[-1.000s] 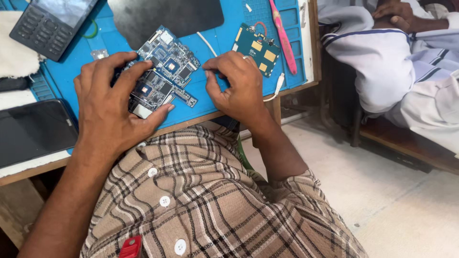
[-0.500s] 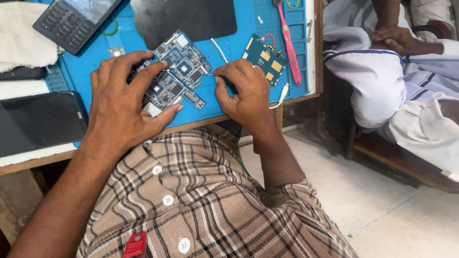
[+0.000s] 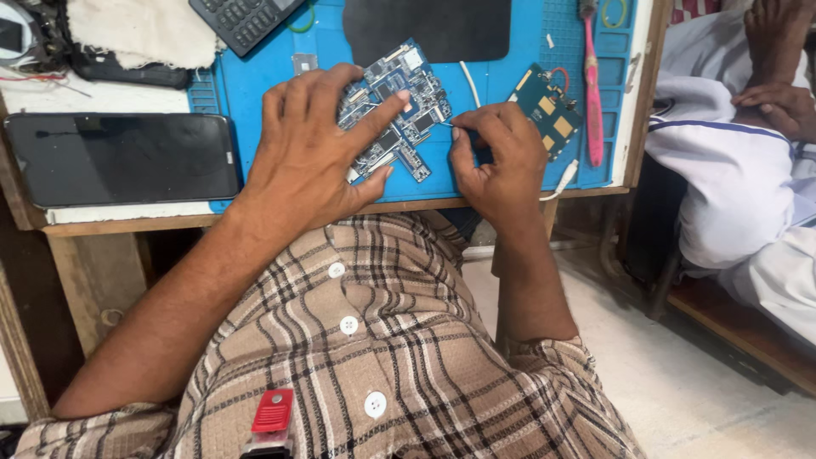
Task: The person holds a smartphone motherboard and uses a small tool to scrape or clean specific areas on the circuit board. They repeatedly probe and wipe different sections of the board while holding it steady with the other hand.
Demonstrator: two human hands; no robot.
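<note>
Circuit board, blue, lies at a slant on the blue work mat, near the front edge of the tabletop. Left hand is spread wide and flat over the board's left half; index finger stretches across the middle of the board and the thumb presses its lower edge. Right hand is curled narrow, fingers pinched on a thin metal tool. Only the tip of that tool shows, touching the board's right edge; the rest is hidden in the fingers, so I cannot tell what kind it is.

Smaller green board with yellow pads sits just right of the right hand, on the same mat. Pink brush lies lengthwise beside it, near the mat's right edge. White cable runs off the front of the mat under the right wrist. Dark flat panel lies at the top of the mat, behind the main board. Black phone, screen dark, sits left of the mat, well apart from the hands. Calculator-like keypad and a beige cloth are at the back left.

Another person in pale clothes sits off to the right, their hand resting on their own lap.
</note>
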